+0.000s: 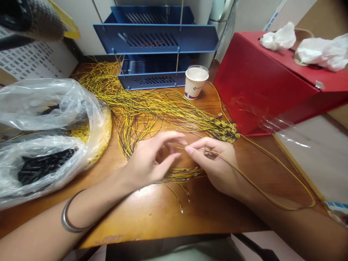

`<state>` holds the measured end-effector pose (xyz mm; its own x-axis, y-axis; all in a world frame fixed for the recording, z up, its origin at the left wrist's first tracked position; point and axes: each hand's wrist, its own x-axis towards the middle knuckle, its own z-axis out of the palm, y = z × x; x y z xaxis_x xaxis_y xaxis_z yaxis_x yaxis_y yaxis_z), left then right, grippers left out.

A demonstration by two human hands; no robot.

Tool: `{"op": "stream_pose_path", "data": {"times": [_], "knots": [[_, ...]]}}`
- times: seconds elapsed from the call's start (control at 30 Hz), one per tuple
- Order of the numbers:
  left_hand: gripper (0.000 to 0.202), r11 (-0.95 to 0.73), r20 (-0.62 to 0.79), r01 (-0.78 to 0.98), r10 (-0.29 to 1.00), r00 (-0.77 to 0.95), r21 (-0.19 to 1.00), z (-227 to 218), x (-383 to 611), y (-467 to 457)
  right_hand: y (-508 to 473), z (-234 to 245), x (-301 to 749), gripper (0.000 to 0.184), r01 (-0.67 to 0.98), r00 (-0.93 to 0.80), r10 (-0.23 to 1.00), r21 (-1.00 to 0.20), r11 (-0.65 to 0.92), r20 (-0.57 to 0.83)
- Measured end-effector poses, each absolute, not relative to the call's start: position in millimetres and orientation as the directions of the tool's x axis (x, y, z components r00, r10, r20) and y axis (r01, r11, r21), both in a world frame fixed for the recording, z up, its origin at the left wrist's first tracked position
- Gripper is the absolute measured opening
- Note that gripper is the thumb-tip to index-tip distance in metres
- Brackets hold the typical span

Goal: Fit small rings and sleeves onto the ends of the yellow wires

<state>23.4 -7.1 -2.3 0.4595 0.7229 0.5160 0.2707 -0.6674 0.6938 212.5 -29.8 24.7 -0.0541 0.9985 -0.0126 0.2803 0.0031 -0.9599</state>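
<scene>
My right hand [214,163] pinches the end of a thin yellow wire [261,188] between thumb and forefinger; the wire loops off to the right across the wooden table [152,214]. My left hand [152,159] hovers just left of the wire's tip, fingers curved, forefinger and thumb reaching toward it but holding nothing I can see. A silver bangle [67,217] sits on my left wrist. Behind both hands lies a large tangle of yellow wires [146,108], and a few short wires with small terminals [185,177] rest under my hands.
Clear plastic bags [49,145] with black and yellow parts fill the left. A blue tiered tray rack [154,40] stands at the back, a paper cup [196,82] beside it. A red box [261,79] with crumpled white tissue on top sits at right.
</scene>
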Motion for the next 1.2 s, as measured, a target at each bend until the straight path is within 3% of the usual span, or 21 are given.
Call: {"op": "stream_pose_path", "data": {"times": [0.2,0.5,1.2], "knots": [[0.045,-0.766,0.628,0.293,0.639,0.444,0.572,0.9,22.3,-8.4,-30.4,22.1,212.7,0.014,0.285,-0.077,0.997,-0.959,0.013,-0.01],[0.027,-0.78,0.66,0.403,0.623,0.42,0.48,5.2,22.0,-8.9,-31.7,14.8,214.9,0.018,0.31,-0.098,0.995,-0.951,0.002,-0.03],[0.017,-0.716,0.507,0.296,0.671,0.542,0.632,1.7,21.7,-8.6,-35.1,13.9,211.6,0.017,0.28,-0.19,0.982,-0.959,0.035,-0.02]]}}
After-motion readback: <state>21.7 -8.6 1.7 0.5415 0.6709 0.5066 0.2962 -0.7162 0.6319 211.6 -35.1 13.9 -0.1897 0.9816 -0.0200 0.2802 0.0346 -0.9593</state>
